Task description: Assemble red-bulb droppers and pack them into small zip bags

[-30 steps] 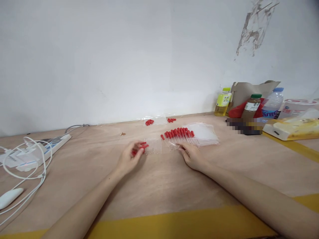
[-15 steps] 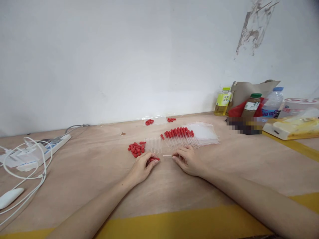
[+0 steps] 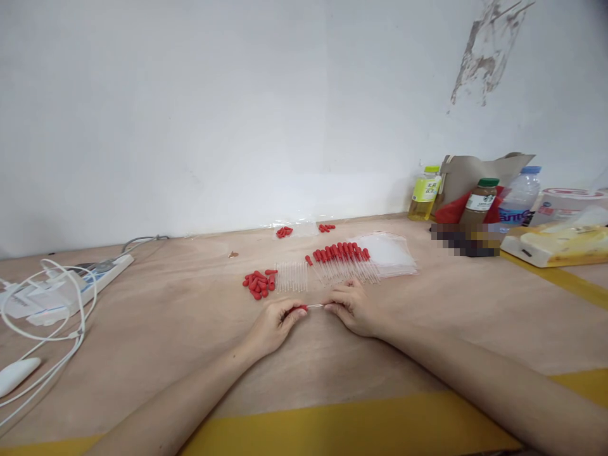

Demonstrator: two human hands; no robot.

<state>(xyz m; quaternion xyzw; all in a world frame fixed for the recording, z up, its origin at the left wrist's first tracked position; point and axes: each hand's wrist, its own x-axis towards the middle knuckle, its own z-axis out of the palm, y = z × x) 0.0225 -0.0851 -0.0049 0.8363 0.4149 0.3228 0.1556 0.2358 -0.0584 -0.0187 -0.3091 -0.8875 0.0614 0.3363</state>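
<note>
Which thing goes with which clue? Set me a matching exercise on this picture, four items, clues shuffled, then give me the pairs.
Things:
1. Left hand
2. Right hand
3. Bare tubes
4. Power strip

Clues:
A. Holding a clear tube
B. White, at the far left of the picture
C. Holding a red bulb
D. Lying side by side in a row

Pairs: 1-C, 2-A, 3-D, 4-B

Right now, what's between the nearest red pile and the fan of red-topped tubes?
In the head view, a row of clear tubes without red tops lies between them.
</note>
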